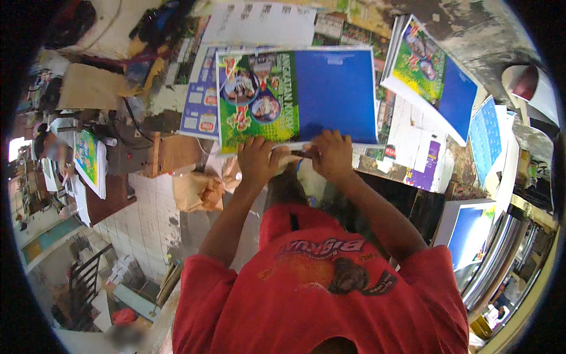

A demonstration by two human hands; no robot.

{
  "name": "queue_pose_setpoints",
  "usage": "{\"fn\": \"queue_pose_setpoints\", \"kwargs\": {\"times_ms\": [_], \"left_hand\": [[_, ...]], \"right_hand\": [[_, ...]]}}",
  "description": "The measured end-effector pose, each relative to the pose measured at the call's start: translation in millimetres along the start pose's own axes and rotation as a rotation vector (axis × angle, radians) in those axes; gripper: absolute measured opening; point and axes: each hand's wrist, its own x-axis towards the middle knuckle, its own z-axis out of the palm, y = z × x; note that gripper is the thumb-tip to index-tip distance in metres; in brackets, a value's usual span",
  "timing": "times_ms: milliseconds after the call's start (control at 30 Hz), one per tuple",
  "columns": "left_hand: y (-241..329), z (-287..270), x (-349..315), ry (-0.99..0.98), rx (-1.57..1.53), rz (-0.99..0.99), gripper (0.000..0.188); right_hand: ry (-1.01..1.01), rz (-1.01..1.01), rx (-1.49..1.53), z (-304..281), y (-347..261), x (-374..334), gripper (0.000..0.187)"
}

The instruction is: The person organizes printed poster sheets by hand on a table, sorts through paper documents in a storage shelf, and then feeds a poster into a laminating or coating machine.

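Note:
A large printed sheet (336, 88), blue on one half and green and yellow with round photos on the other, lies before me on top of a thin stack. My left hand (257, 158) is closed at its near edge, the fingers over the print and the thumb turned inward. My right hand (331, 154) grips the same near edge a short way to the right, with its fingers bent over the blue half. A small dark strip (302, 153) shows between the two hands; I cannot make out what it is.
A stack of like prints (433, 76) lies tilted on the table at right. More prints (469, 233) stand lower right. A white sheet (253, 26) and a blue-and-white sheet (200, 100) lie behind and left. Crumpled brown paper (198, 192) is below. Another person (56, 150) handles prints far left.

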Motion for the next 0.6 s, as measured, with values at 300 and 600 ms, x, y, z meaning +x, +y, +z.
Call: {"fn": "queue_pose_setpoints", "kwargs": {"times_ms": [300,600], "left_hand": [[-80,-39,-26,0.109,-0.413,-0.552,0.057],[-58,-183,43,-0.043,-0.801,-0.56,0.045]], "right_hand": [[0.35,0.559,0.203,-45,104,-56,0.044],[-0.327,0.93,0.884,-73,155,26,0.075]]}}
